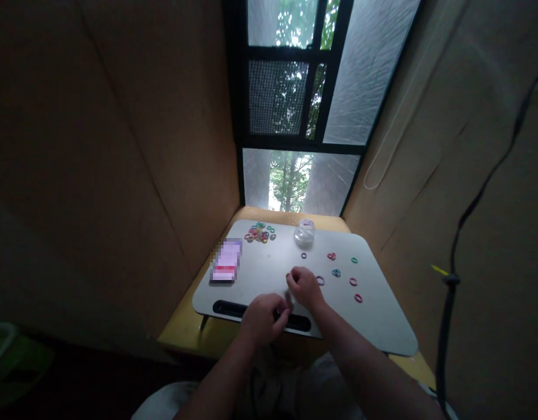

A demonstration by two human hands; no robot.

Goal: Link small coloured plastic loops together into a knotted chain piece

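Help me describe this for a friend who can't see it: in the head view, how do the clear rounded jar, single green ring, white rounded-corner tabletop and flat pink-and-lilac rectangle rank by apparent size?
1. White tabletop
2. Pink-and-lilac rectangle, edges pixelated
3. Clear jar
4. Green ring

Dim interior from where I watch. Daylight enters by the window (290, 175) ahead, panes near white. Soft sheen on the bench (269, 265); side walls dark, lower left near black. Wide-lens stretch at edges; slight overall softness.
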